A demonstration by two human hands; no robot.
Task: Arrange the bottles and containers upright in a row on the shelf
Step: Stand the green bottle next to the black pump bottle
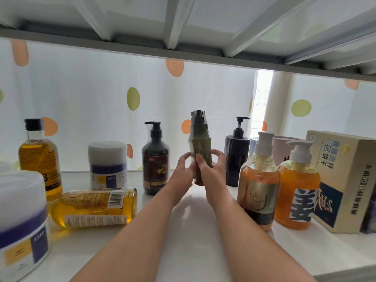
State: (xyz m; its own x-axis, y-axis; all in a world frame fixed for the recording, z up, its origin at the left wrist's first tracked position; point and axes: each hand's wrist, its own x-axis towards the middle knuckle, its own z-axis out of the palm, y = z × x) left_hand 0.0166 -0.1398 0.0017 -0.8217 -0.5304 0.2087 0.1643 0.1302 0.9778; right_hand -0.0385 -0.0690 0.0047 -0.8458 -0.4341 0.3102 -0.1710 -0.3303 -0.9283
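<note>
Nearest, at eight o'clock, a big white jar [21,218] stands by the shelf [193,231] edge, and beside it a yellow oil bottle [92,207] lies on its side, probably yet to be stood up. Farther in, at twelve o'clock, the left hand [183,167] and right hand [211,169] close around a green pump bottle [200,155], held upright between a dark pump bottle [155,159] and a black dispenser [236,157], seemingly to fill that gap in the back row.
</note>
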